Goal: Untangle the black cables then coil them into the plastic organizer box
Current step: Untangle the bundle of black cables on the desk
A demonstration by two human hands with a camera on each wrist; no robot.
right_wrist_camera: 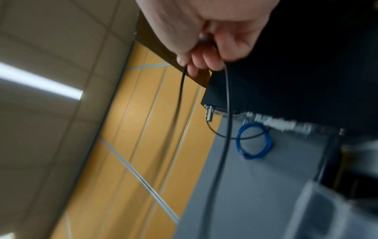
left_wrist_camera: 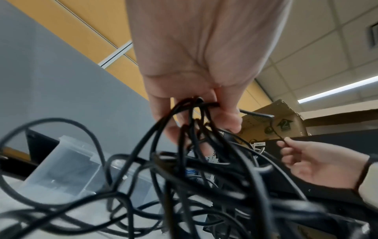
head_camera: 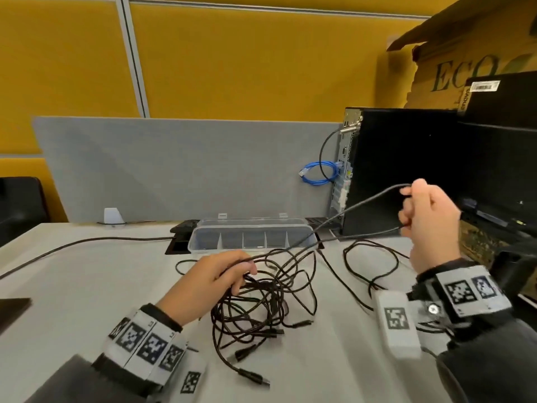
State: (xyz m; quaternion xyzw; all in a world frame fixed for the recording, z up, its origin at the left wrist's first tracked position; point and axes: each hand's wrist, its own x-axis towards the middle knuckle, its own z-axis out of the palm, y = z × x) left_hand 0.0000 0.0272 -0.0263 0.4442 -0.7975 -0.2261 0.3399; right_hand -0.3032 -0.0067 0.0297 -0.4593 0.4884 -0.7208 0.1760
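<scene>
Left hand (head_camera: 212, 282) clutches the tangled black cables (head_camera: 261, 309) mid-surface; right hand (head_camera: 430, 225) pinches one strand raised beside the computer tower (head_camera: 401, 170), the organizer box (head_camera: 250, 238) lying open behind.

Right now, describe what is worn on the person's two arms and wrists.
Both hands, the left hand and right hand, are bare. Each forearm is in a dark grey sleeve with a black cuff. Each wrist carries a band of white tiles printed with black square markers; a white marker block juts from the right one.
</scene>
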